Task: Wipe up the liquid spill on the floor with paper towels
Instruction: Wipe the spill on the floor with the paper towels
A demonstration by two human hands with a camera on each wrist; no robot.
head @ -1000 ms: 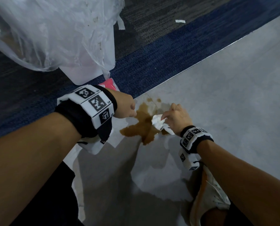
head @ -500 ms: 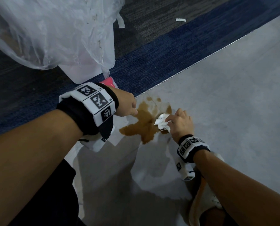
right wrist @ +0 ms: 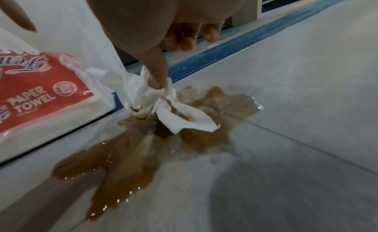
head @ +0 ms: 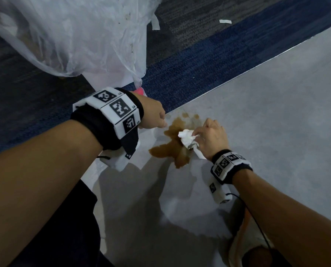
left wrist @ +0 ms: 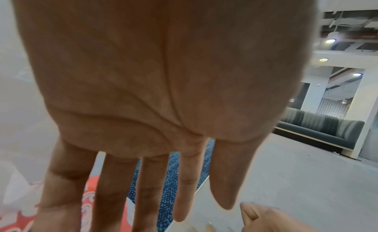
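Note:
A brown liquid spill point(head: 170, 149) point(right wrist: 131, 156) lies on the grey floor beside the carpet edge. My right hand point(head: 199, 134) point(right wrist: 161, 73) pinches a crumpled white paper towel point(head: 187, 138) point(right wrist: 163, 104) and presses it onto the puddle's right side; the towel's lower folds are stained brown. My left hand point(head: 157, 120) point(left wrist: 202, 212) hovers just left of the spill, fingers straight and holding nothing. Under it lies a red paper towel pack point(head: 139, 90) point(left wrist: 20, 219) point(right wrist: 36, 96), mostly hidden in the head view.
A clear plastic bag point(head: 74, 35) drapes over a white bin at the upper left. Blue carpet point(head: 189, 74) borders the grey floor point(head: 276, 112). My shoe point(head: 243, 245) is at the lower right. A grey sofa point(left wrist: 319, 127) stands far off.
My right hand has slid the crumpled towel a little across the spill's right side. The left hand has hardly moved.

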